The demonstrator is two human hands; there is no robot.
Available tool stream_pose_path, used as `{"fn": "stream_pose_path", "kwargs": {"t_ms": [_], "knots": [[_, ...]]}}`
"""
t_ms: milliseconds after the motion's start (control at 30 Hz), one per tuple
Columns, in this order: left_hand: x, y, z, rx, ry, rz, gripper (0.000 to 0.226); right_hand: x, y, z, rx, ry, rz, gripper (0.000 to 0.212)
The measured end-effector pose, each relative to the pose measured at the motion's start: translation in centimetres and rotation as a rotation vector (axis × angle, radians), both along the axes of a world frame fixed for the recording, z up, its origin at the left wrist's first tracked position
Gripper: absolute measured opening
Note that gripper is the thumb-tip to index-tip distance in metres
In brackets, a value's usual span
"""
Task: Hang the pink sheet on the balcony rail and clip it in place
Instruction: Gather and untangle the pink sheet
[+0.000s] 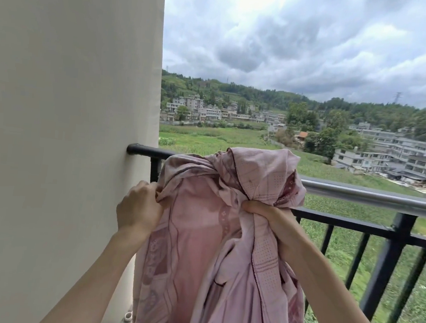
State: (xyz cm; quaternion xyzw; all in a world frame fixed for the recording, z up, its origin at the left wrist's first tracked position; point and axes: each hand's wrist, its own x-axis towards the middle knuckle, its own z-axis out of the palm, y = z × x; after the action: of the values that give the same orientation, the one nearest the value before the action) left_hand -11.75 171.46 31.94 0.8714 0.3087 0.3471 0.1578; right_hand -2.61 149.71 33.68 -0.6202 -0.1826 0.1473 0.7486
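The pink sheet [201,224], patterned and crumpled, hangs bunched in front of me, its top lifted above the balcony rail [373,197]. My left hand [139,206] pinches its left edge close to the wall. My right hand [271,215] grips a gathered bundle of the cloth near the middle, just in front of the rail. The sheet's lower part drops out of view at the bottom. No clip is in sight.
A cream wall [66,122] fills the left side, with the black rail end [140,150] fixed into it. Black bars [388,264] run below the silver rail at right. A pale object [126,318] sits low by the wall. Fields and buildings lie beyond.
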Motion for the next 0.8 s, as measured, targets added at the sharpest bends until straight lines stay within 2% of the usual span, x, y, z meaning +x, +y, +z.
{"fn": "stream_pose_path", "kwargs": {"t_ms": [67,200,267,333,467,500,600,800], "knots": [[0.1,1.0,0.5,-0.033,-0.059,-0.004,0.012,0.3,0.0,0.3,0.014,-0.024,-0.033,0.029],[0.1,2.2,3.5,-0.587,-0.323,-0.345,0.006,0.8,-0.1,1.4,0.025,-0.095,-0.089,0.030],[0.6,2.3,5.0,-0.697,-0.383,-0.479,0.008,0.9,-0.4,2.2,0.033,-0.135,-0.131,0.024],[1.7,2.2,6.4,-0.628,-0.443,-0.496,0.011,1.0,-0.9,3.3,0.009,-0.188,-0.186,0.019],[4.3,1.5,9.1,-0.072,-0.417,-0.254,0.020,1.2,-2.5,6.1,-0.062,-0.336,-0.289,0.017],[4.9,1.2,9.7,0.013,-0.421,-0.243,0.021,1.2,-2.9,6.8,-0.060,-0.358,-0.294,0.015],[7.2,1.1,11.1,0.129,-0.402,-0.265,0.022,1.7,-3.9,8.9,-0.052,-0.394,-0.317,0.014],[9.8,1.6,12.4,0.219,-0.398,-0.321,0.024,2.9,-4.7,9.5,-0.082,-0.302,-0.308,0.035]]}}
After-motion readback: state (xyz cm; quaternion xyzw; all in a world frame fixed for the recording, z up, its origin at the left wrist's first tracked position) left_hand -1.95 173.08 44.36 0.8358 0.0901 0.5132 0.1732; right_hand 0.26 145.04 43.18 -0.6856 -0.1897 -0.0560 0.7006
